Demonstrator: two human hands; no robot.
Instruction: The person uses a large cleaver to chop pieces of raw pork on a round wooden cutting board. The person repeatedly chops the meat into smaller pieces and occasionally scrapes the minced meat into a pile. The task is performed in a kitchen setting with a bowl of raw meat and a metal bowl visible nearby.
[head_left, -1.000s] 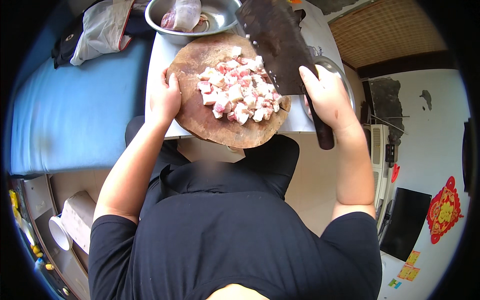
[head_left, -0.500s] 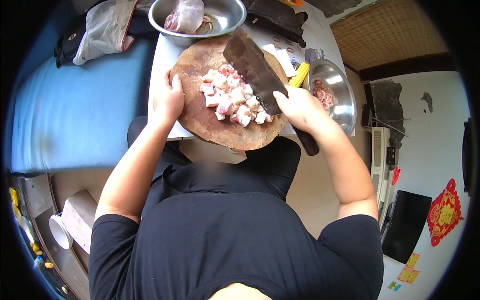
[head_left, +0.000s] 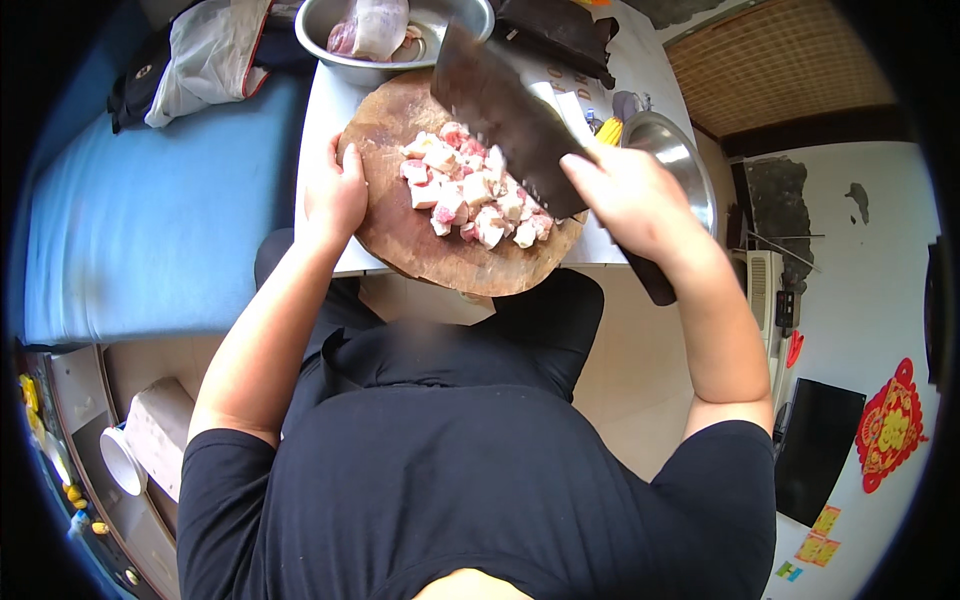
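Pale pink chunks of raw meat [head_left: 462, 190] lie in a loose heap on a round wooden chopping board [head_left: 400, 250], whose near rim overhangs the table edge. My left hand [head_left: 333, 197] grips the board's left rim, its thumb on top. My right hand [head_left: 640, 190] is closed around the handle of a wide dark cleaver [head_left: 505, 115]. The cleaver is tilted over the right part of the board, its blade slanting up to the far left and slightly blurred. Its lower edge is beside the meat; whether they touch I cannot tell.
Behind the board stands a metal basin [head_left: 455, 35] with a large piece of meat [head_left: 375, 30]. A second metal bowl [head_left: 680, 150] sits at the right, partly behind my hand, next to yellow corn [head_left: 609, 131]. A dark bag [head_left: 560, 35] lies at the back.
The cleaver and my right hand have shifted right and slightly up, away from the heap. The right hand now hides the bowl's meat and part of the corn. My left hand stays put.
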